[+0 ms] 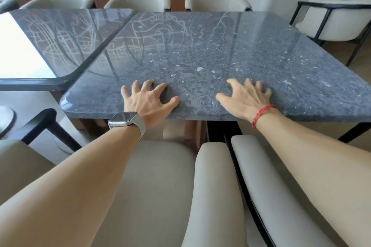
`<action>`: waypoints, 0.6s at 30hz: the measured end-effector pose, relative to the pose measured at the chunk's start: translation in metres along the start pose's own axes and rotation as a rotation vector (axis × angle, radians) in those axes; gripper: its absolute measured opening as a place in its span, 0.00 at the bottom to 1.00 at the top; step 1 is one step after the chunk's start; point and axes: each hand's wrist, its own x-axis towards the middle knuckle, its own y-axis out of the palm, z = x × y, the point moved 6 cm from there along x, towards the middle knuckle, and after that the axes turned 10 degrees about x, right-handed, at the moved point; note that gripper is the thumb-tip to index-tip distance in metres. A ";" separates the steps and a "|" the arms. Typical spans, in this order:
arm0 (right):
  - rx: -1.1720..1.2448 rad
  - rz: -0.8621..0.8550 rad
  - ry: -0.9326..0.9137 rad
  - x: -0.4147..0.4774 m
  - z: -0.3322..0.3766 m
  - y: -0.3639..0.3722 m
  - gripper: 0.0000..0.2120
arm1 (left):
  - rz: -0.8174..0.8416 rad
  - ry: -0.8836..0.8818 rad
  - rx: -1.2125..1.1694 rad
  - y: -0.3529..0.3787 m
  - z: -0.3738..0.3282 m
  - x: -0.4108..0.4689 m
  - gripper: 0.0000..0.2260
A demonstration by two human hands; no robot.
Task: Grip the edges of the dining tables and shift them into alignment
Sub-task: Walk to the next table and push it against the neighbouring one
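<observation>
Head: table [220,46] under spread fingers [148,86].

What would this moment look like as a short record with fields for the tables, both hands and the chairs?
near table: grey speckled polished stone table, set askew
far table: matching dark glossy stone table, its edge close to the near one, corners not lined up
left hand: fingers spread, pressed flat on the near table by its front edge, pale smartwatch on wrist
right hand: fingers spread on the same top, red string bracelet
chairs: cream padded chairs around both tables
</observation>
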 end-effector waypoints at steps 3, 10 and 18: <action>-0.037 -0.081 -0.106 -0.013 0.025 0.015 0.32 | 0.026 -0.091 -0.026 0.005 0.010 -0.004 0.32; -0.044 -0.205 -0.144 -0.012 0.029 0.018 0.31 | -0.072 -0.146 0.000 0.011 0.011 0.003 0.32; -0.028 -0.226 -0.160 -0.008 0.029 0.017 0.31 | -0.102 -0.152 0.013 0.009 0.007 0.007 0.29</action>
